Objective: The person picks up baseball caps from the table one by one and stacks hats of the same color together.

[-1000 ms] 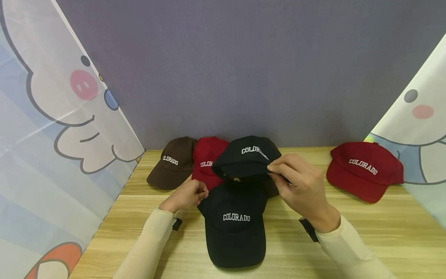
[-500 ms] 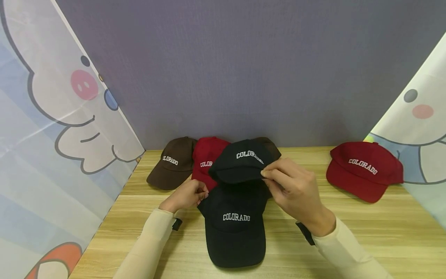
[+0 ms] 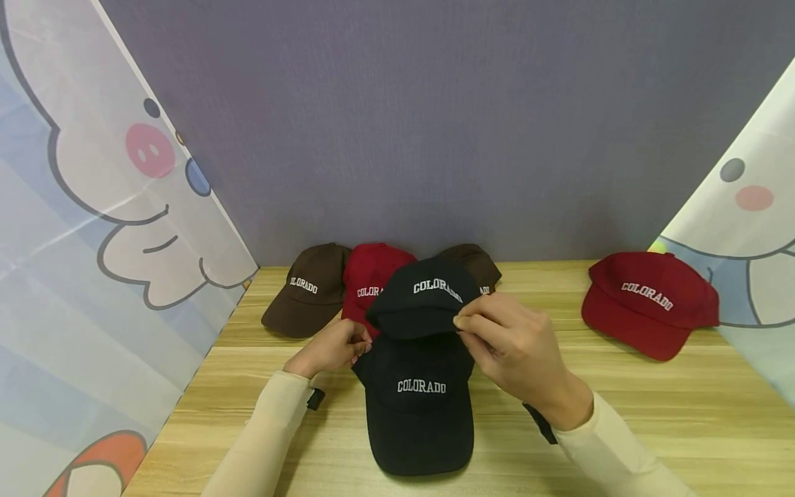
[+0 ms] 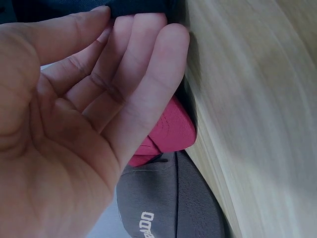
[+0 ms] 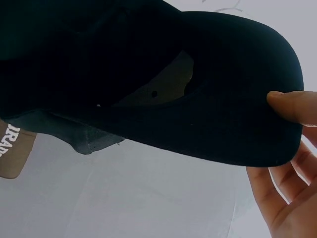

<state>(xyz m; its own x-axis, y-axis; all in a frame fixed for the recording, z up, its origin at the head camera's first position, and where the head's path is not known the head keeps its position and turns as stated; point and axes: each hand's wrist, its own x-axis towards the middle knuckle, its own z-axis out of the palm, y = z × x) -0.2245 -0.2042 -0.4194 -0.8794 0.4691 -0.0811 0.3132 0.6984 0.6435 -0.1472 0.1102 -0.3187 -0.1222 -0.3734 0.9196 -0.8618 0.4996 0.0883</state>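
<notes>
My right hand (image 3: 512,348) pinches the brim of a black cap (image 3: 428,293) lettered COLORADO, thumb on one face and fingers on the other. That cap is raised over the back of a second black cap (image 3: 419,407), which lies brim toward me on the table. In the right wrist view the underside of the raised cap's brim (image 5: 233,119) shows. My left hand (image 3: 332,348) pinches the left rear edge of the lower cap. From the left wrist, its thumb and fingers meet at the dark cloth (image 4: 138,6).
Behind stand a brown cap (image 3: 307,293), a red cap (image 3: 373,266) beside it, and another brown cap (image 3: 475,266) partly hidden by the raised one. A second red cap (image 3: 652,300) sits at the right. A grey wall panel (image 3: 435,124) rises at the table's back edge.
My right hand has brought the raised black cap left and lower, toward the cap on the table. More of the brown cap behind shows. The left hand stays put.
</notes>
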